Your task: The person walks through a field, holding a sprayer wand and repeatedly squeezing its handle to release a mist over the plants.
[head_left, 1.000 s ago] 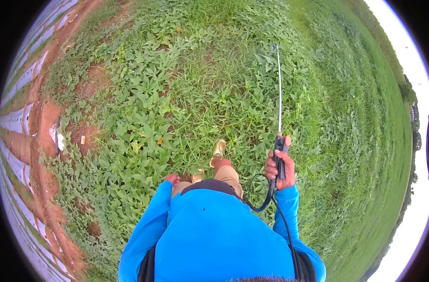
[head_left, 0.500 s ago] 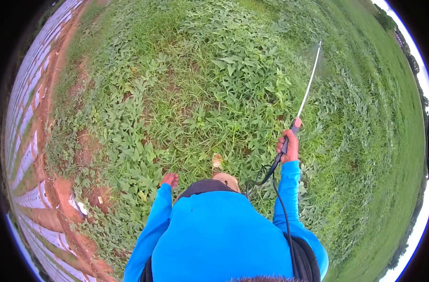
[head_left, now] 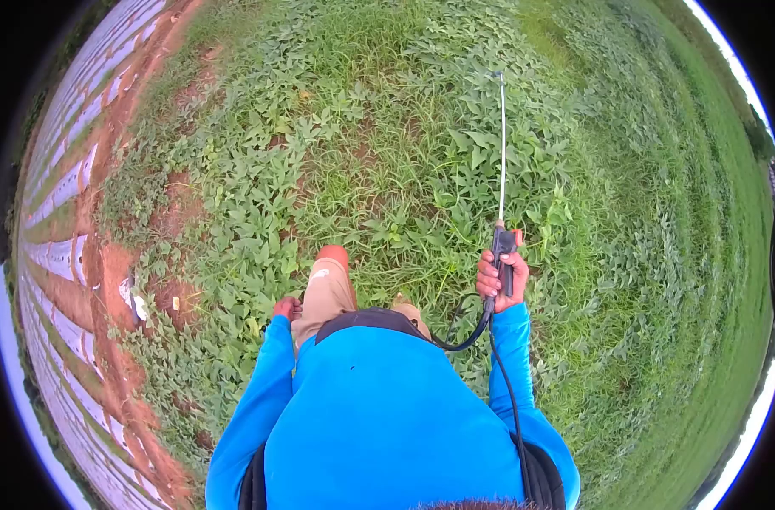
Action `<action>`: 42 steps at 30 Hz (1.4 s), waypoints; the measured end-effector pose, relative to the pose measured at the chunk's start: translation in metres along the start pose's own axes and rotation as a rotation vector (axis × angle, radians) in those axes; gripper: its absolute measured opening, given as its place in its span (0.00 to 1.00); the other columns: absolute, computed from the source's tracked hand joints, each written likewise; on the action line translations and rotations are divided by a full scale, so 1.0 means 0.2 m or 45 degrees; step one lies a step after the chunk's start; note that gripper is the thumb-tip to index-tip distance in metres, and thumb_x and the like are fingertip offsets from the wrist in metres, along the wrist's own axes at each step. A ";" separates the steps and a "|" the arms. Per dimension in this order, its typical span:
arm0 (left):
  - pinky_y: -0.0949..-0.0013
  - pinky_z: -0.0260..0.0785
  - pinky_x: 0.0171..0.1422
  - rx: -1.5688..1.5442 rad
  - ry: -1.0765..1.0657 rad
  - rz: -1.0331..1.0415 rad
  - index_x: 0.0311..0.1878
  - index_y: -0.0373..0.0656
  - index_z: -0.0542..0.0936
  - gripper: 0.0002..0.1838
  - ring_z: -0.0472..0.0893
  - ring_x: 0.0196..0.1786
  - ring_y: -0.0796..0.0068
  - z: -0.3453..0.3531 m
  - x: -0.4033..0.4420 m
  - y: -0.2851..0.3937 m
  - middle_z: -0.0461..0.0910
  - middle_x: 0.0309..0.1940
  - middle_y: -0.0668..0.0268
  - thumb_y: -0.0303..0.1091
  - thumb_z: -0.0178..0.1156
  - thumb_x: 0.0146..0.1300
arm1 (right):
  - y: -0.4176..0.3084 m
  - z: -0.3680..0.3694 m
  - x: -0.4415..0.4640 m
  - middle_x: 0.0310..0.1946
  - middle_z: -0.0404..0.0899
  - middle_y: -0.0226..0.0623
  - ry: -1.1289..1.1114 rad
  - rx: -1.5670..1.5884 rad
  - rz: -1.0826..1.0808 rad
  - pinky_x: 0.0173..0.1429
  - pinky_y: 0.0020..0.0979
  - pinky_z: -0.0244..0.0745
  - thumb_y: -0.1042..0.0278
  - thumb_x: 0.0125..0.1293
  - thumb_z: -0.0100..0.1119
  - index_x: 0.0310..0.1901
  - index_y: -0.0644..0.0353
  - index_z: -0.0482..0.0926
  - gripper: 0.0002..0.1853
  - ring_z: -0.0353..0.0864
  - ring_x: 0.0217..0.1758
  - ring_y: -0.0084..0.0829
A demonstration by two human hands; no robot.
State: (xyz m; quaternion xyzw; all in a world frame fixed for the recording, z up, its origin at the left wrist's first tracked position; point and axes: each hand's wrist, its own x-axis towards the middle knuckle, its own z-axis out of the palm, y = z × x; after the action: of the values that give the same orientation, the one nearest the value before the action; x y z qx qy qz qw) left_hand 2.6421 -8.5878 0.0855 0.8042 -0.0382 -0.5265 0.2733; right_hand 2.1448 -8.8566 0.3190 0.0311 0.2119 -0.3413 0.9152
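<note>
My right hand (head_left: 513,285) is wrapped round the dark handle of a spray wand (head_left: 502,153). The wand's thin metal tube points forward over the leafy plants (head_left: 489,144), and an orange-red part shows at the top of the handle. From the handle's lower end a black hose (head_left: 477,336) curves back toward my waist. Down at my left side, beside my thigh, my left hand (head_left: 287,308) hangs with curled fingers and nothing visible in it.
Low green plants and grass (head_left: 379,178) cover the ground ahead. On the left lies a reddish soil strip (head_left: 115,272), with rows of plastic-covered beds (head_left: 60,255) beyond it. A small pale scrap (head_left: 176,303) lies on bare soil. A grassy field (head_left: 702,255) stretches right.
The wand has swung left, and its handle has turned in my right hand. Spray mist at the tip no longer shows. My left leg has come forward, and my left hand has shifted slightly left.
</note>
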 end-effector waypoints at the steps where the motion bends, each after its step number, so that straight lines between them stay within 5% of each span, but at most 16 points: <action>1: 0.62 0.73 0.33 0.062 0.021 0.107 0.35 0.42 0.79 0.14 0.80 0.28 0.64 -0.03 0.05 -0.09 0.81 0.29 0.60 0.44 0.54 0.57 | 0.02 0.02 0.08 0.19 0.62 0.29 -0.007 -0.021 0.045 0.15 0.25 0.59 0.61 0.56 0.50 0.34 0.61 0.66 0.12 0.59 0.12 0.21; 2: 0.62 0.73 0.33 0.021 0.048 0.091 0.35 0.42 0.79 0.14 0.80 0.28 0.64 -0.04 0.10 -0.16 0.81 0.29 0.60 0.44 0.54 0.57 | 0.04 0.03 0.16 0.19 0.62 0.29 -0.028 -0.012 0.159 0.15 0.26 0.59 0.61 0.56 0.51 0.34 0.61 0.66 0.12 0.59 0.12 0.21; 4: 0.59 0.74 0.44 1.204 0.082 0.703 0.35 0.41 0.80 0.15 0.81 0.38 0.54 -0.08 0.14 -0.28 0.81 0.34 0.52 0.43 0.56 0.53 | 0.09 0.10 0.33 0.19 0.62 0.29 -0.035 -0.023 0.357 0.15 0.26 0.60 0.61 0.55 0.51 0.34 0.60 0.65 0.12 0.59 0.12 0.21; 9: 0.55 0.71 0.50 1.234 -0.035 0.549 0.37 0.44 0.81 0.16 0.79 0.45 0.47 0.03 0.27 -0.23 0.80 0.39 0.49 0.45 0.57 0.51 | 0.29 0.27 0.87 0.19 0.61 0.28 -0.042 -0.130 0.747 0.15 0.25 0.59 0.61 0.55 0.51 0.34 0.58 0.66 0.11 0.59 0.12 0.20; 12: 0.55 0.73 0.42 1.099 0.032 0.753 0.38 0.44 0.81 0.17 0.81 0.38 0.53 0.06 0.50 -0.17 0.81 0.35 0.52 0.47 0.56 0.54 | 0.47 0.45 1.23 0.18 0.61 0.27 -0.005 -0.266 1.007 0.15 0.24 0.59 0.61 0.55 0.51 0.34 0.57 0.66 0.11 0.59 0.12 0.19; 14: 0.62 0.70 0.29 -0.333 -0.177 -0.083 0.35 0.42 0.80 0.13 0.79 0.27 0.62 0.11 0.76 -0.13 0.80 0.27 0.57 0.42 0.54 0.55 | 0.59 0.58 1.50 0.18 0.62 0.27 -0.031 -0.292 1.163 0.15 0.24 0.59 0.61 0.55 0.50 0.33 0.57 0.66 0.10 0.59 0.12 0.18; 15: 0.69 0.68 0.25 -0.245 -0.093 -0.081 0.33 0.43 0.78 0.12 0.76 0.23 0.72 0.11 0.65 0.12 0.78 0.23 0.64 0.41 0.53 0.56 | 0.66 0.63 1.64 0.18 0.63 0.27 -0.057 -0.288 1.258 0.15 0.23 0.59 0.62 0.55 0.50 0.33 0.57 0.66 0.09 0.59 0.12 0.18; 22: 0.71 0.66 0.22 -0.431 -0.167 -0.110 0.35 0.44 0.77 0.13 0.74 0.21 0.76 -0.12 0.75 0.85 0.77 0.24 0.67 0.43 0.54 0.58 | 1.11 1.20 2.52 0.18 0.64 0.25 -0.329 -0.393 1.612 0.14 0.23 0.58 0.62 0.54 0.51 0.33 0.56 0.67 0.09 0.59 0.11 0.17; 31: 0.71 0.63 0.20 -0.458 -0.073 -0.184 0.34 0.44 0.75 0.14 0.71 0.20 0.77 -0.43 1.04 1.19 0.75 0.24 0.68 0.45 0.51 0.61 | 1.25 1.73 3.17 0.17 0.63 0.24 -0.459 -0.532 1.444 0.13 0.22 0.57 0.61 0.55 0.51 0.30 0.55 0.67 0.08 0.58 0.11 0.16; 42: 0.70 0.61 0.19 -0.526 -0.163 -0.110 0.36 0.44 0.76 0.12 0.71 0.19 0.77 -0.30 1.25 1.29 0.75 0.24 0.67 0.42 0.53 0.59 | 0.39 1.73 2.86 0.18 0.64 0.28 0.082 -0.655 1.065 0.15 0.23 0.59 0.62 0.58 0.50 0.33 0.57 0.67 0.09 0.60 0.12 0.19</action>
State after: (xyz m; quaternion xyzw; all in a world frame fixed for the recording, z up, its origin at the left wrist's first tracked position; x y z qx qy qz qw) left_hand 2.8635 -8.8693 0.0213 0.6971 0.0876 -0.5841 0.4064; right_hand 2.7086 -9.2159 0.3919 -0.1031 0.2868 0.1199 0.9449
